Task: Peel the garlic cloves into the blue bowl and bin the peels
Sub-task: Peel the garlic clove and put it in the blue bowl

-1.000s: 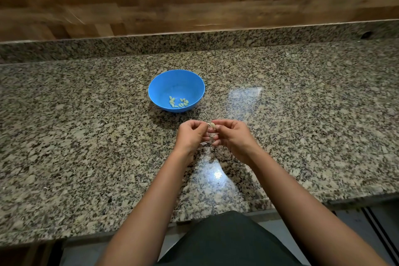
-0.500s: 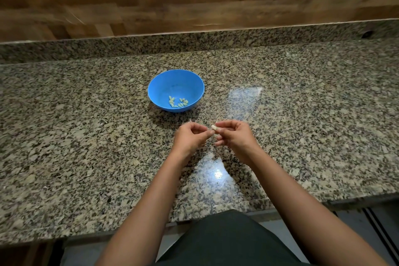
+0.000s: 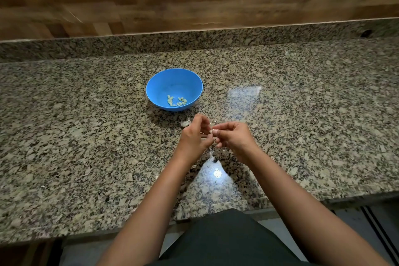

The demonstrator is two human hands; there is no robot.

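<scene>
Left hand (image 3: 193, 136) has risen slightly toward the blue bowl (image 3: 157, 84); it and the right hand (image 3: 234, 137) pinch one garlic clove (image 3: 210, 130) between them, above the middle of the worktop (image 3: 86, 136).

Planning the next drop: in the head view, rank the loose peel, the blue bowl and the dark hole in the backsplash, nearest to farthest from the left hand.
1. the loose peel, on the counter just beyond the left hand.
2. the blue bowl, farther back and slightly left.
3. the dark hole, far right on the backsplash.
</scene>
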